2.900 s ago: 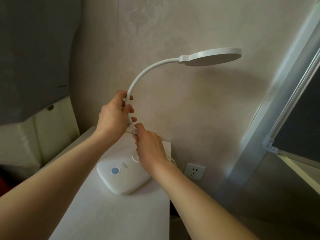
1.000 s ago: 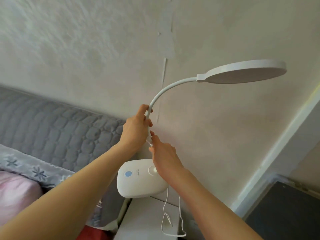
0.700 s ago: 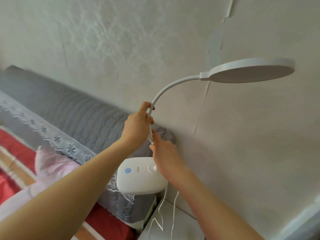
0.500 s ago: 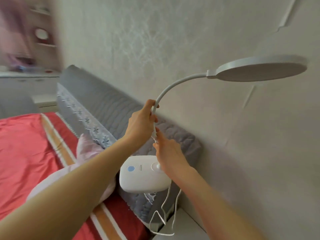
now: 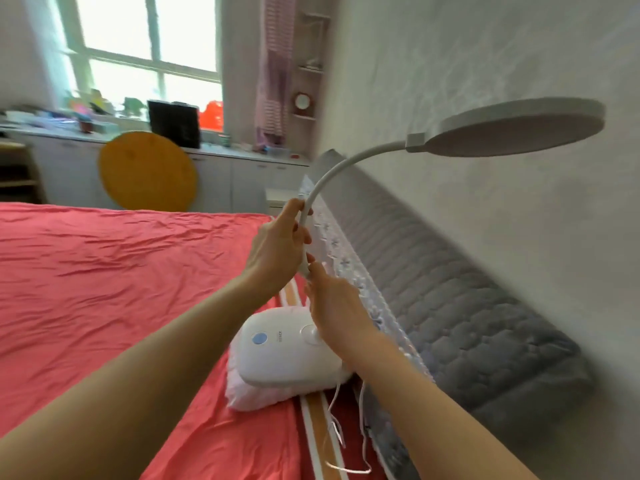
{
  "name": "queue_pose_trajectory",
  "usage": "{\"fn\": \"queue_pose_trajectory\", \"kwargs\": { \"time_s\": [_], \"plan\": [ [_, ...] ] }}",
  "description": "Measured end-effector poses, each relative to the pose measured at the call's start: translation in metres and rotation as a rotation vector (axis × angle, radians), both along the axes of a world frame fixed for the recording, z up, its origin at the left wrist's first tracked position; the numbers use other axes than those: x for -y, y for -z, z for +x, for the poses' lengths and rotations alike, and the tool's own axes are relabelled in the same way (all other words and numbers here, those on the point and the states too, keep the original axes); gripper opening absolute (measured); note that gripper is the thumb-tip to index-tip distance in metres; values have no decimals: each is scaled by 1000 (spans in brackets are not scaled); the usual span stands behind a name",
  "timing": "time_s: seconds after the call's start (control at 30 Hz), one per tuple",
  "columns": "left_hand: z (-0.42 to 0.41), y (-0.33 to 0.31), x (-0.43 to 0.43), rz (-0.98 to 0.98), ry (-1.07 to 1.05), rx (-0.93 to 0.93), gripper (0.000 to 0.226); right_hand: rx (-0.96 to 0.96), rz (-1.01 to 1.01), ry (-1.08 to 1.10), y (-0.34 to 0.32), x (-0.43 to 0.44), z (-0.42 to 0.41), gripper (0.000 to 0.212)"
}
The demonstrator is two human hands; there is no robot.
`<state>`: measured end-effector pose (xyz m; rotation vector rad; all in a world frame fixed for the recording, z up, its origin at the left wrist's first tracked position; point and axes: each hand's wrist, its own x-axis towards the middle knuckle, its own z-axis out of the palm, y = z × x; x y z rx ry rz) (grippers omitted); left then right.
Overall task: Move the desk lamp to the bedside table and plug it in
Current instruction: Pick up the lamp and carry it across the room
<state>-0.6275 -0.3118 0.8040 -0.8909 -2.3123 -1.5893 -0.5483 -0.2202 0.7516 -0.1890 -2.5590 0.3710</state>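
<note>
A white desk lamp (image 5: 287, 351) with a rounded base, a blue button, a curved neck and a flat round head (image 5: 519, 131) is held in the air over the bed. My left hand (image 5: 277, 251) is shut around the middle of the neck. My right hand (image 5: 334, 308) grips the neck just below it, above the base. The lamp's white cord (image 5: 346, 441) dangles loose beneath the base. A small white bedside table (image 5: 278, 199) shows at the far end of the headboard, partly hidden by my left hand.
A bed with a red sheet (image 5: 121, 289) fills the left. A pink pillow (image 5: 263, 393) lies under the lamp. A grey quilted headboard (image 5: 450, 306) runs along the right wall. White cabinets, a yellow round cushion (image 5: 147, 171) and a window are at the back.
The lamp was lifted off the first small table and carried left, and the view swung with it from the wall to across the bed. Both hands kept their grip on the neck.
</note>
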Motion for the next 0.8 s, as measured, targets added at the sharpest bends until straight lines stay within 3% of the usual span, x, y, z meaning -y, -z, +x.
{"fn": "queue_pose_trajectory", "kwargs": {
  "time_s": [0.43,0.67,0.8],
  "plan": [
    [-62,-1,268,-6,-362,-28,20,-1,-4,-403,0,241,-106,31],
    [-88,-6,425,-61,-530,-54,25,-3,-45,-588,-2,393,-154,43],
    [-95,-3,502,-79,-629,-66,29,25,-40,-678,2,471,-175,38]
  ]
}}
